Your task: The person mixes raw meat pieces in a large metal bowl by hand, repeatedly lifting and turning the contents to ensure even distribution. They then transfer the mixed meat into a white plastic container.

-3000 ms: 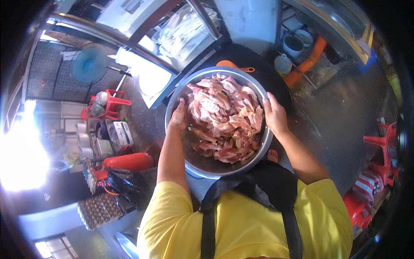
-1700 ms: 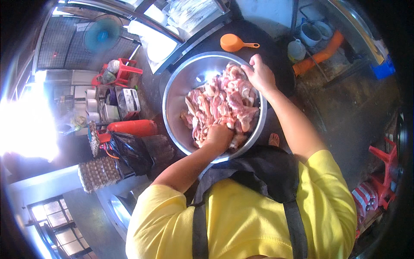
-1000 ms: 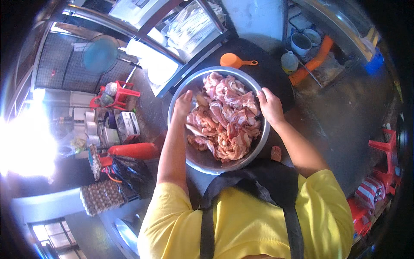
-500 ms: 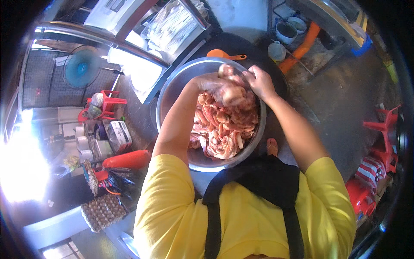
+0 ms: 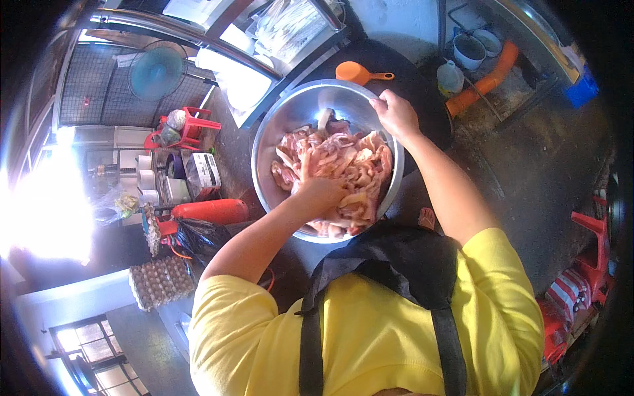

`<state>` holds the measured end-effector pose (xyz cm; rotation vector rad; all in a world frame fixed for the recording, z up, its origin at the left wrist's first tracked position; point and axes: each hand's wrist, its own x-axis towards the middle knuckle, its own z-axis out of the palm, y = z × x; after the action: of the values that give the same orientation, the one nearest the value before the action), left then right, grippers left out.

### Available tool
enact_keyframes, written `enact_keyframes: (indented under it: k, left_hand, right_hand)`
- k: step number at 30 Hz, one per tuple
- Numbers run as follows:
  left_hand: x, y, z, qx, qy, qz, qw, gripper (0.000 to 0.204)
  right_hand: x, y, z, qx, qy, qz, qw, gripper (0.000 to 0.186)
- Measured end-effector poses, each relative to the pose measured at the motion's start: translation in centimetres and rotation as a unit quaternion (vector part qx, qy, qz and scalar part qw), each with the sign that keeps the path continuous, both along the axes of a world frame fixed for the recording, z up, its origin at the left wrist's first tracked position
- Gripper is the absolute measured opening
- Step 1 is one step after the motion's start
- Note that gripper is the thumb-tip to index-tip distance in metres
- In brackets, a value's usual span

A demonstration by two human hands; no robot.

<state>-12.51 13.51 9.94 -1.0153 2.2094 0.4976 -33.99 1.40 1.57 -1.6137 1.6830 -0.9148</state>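
- A black, rounded tabletop [image 5: 428,99] lies ahead of the person; the bowl covers much of it, and what carries the bowl's base is hidden.
- The person wears a plain yellow shirt [image 5: 376,330] under a black apron [image 5: 396,261].
- The stainless steel mixing bowl [image 5: 281,125] sits just in front of the apron, its near rim close to the cloth.
- Raw meat pieces [image 5: 366,158], pink with paler strips, are heaped inside it, mostly toward the near and right parts, leaving bare steel at the far left.
- Well apart on the left lie a red cylinder [image 5: 210,211] and a tray of eggs [image 5: 160,280].
- Near the cylinder, a box [image 5: 205,170] bears a white panel with dark print, too small to read.
- The right hand [image 5: 397,113] grips the bowl's far right rim, fingers curled closed and thumb along the edge.
- The left hand [image 5: 323,197] is sunk among the meat; its fingers are partly covered, so I cannot tell how far they are closed.
- An orange scoop [image 5: 353,71] rests on the tabletop just beyond the bowl, handle pointing right.
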Motion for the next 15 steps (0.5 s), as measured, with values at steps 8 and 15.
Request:
enact_keyframes:
  k: [8,15]
  left_hand:
    - [4.9,4.0,-1.2,0.018,-0.135,0.088,0.987,0.05]
    - [2.0,3.6,-7.2,-0.05,0.109,0.223,0.967,0.039]
  right_hand:
    - [0.7,1.5,-0.5,-0.047,0.013,0.023,0.999,0.03]
    - [1.4,2.4,-0.6,-0.038,0.002,-0.013,0.999,0.03]
